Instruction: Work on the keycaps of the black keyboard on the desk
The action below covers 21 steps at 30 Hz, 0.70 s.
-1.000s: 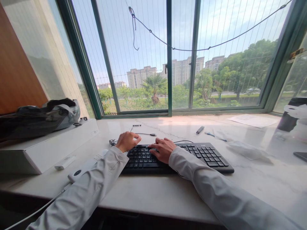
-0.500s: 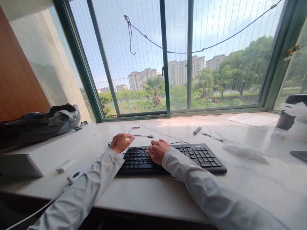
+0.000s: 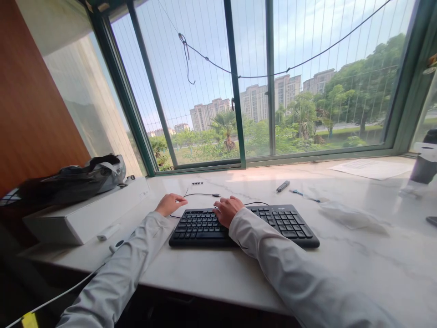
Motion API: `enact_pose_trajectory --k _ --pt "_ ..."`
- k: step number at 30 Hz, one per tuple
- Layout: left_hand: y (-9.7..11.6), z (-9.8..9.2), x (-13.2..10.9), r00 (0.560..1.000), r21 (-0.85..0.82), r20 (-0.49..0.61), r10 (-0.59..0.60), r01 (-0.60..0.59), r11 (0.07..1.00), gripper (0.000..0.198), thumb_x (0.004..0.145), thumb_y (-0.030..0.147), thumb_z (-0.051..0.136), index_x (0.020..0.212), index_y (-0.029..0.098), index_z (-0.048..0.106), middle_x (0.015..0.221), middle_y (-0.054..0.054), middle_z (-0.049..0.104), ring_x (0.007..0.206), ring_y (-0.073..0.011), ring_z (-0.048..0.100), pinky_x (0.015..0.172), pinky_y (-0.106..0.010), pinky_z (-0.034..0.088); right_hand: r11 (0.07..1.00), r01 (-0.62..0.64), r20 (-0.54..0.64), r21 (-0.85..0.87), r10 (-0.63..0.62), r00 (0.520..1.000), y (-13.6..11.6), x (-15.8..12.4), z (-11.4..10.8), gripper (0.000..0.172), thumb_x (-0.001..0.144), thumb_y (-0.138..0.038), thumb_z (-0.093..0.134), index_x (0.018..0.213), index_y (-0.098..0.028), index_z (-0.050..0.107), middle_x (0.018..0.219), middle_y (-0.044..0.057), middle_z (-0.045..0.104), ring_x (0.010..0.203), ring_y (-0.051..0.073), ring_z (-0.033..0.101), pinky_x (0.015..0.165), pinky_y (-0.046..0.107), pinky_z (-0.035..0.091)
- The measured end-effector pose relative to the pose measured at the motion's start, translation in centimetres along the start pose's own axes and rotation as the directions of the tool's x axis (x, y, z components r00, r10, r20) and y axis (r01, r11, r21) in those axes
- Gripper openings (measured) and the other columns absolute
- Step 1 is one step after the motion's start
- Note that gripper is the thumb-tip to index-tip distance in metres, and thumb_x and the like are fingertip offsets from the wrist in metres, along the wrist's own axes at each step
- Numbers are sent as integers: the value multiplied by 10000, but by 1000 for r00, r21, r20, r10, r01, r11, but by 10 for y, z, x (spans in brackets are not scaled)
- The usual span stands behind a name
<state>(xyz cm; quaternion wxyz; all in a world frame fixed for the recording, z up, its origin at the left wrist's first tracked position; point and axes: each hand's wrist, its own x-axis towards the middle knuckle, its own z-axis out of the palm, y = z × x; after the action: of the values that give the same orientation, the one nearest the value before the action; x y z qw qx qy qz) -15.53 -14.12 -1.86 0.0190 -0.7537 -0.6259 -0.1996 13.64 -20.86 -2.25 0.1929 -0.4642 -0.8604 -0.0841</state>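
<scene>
A black keyboard (image 3: 283,221) lies on the pale marble counter (image 3: 218,273) under the window. My right hand (image 3: 227,210) rests on the middle keys, fingers bent and apart, holding nothing. My left hand (image 3: 170,204) sits on the counter just past the keyboard's back left corner. Its fingers are curled together over a thin black cable (image 3: 201,195) that runs off to the right. Whether they grip the cable is not clear. Both arms wear light grey sleeves.
A white box (image 3: 85,214) with a dark bag (image 3: 78,180) on top stands at the left. A small white device (image 3: 108,231) and a white cord (image 3: 51,298) lie near it. A marker (image 3: 282,186), a pen (image 3: 305,196), crumpled plastic (image 3: 351,216) and paper (image 3: 372,167) lie right.
My left hand has slid a little left, off the keyboard's corner onto the counter. My right hand stays on the keys. The view has shifted slightly.
</scene>
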Motion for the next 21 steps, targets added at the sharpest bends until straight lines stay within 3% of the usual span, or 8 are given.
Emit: enact_pose_trajectory --k 2,7,9,11,15,18,21 --pt "1 1 -1 1000 11 0 16 -16 1000 340 759 529 564 816 254 755 890 -9 743 851 -201 645 797 -263 451 1000 5 0 -2 -5 1000 2 0 0 389 942 -399 349 1116 -217 646 1040 80 685 890 184 628 842 341 389" --pt "6 -11 -2 966 8 -249 -66 70 998 440 794 577 503 930 221 724 891 -32 735 758 -161 624 765 -243 455 1000 20 -6 -7 -20 1000 3 1 0 386 944 -378 338 1103 -219 652 1023 79 686 869 184 634 826 340 396" --pt "5 -13 -1 955 -36 -280 -92 85 996 468 796 571 504 1047 223 689 958 -30 728 754 -152 622 767 -239 461 1000 20 -1 -8 -20 1000 3 1 0 386 945 -381 339 1093 -219 656 1006 77 686 867 182 633 820 333 396" --pt "3 -11 1 971 -62 -225 -73 61 996 450 796 545 510 1075 234 679 1022 -22 717 774 -153 626 789 -247 465 1000 22 2 -9 -22 1000 3 0 -1 388 949 -382 333 1082 -218 659 999 77 685 863 178 631 819 328 394" --pt "-2 -2 3 1000 -56 10 -8 9 998 392 772 541 523 883 230 733 919 -28 734 827 -186 635 804 -264 466 999 33 1 -24 -33 999 3 0 -1 381 951 -366 328 1060 -219 662 990 76 685 856 177 628 815 331 389" --pt "-2 -2 2 992 -87 120 45 -35 996 406 753 558 537 864 223 738 876 -33 735 834 -190 635 786 -259 459 999 37 1 -32 -37 999 3 0 0 381 951 -365 327 1060 -223 663 982 75 687 854 182 627 806 337 387" --pt "-1 -8 0 951 -121 281 125 -94 988 425 738 587 538 850 224 729 857 -23 730 841 -185 627 782 -249 442 998 40 17 -38 -40 999 3 0 1 382 953 -372 327 1071 -228 660 984 77 688 859 182 628 808 339 380"
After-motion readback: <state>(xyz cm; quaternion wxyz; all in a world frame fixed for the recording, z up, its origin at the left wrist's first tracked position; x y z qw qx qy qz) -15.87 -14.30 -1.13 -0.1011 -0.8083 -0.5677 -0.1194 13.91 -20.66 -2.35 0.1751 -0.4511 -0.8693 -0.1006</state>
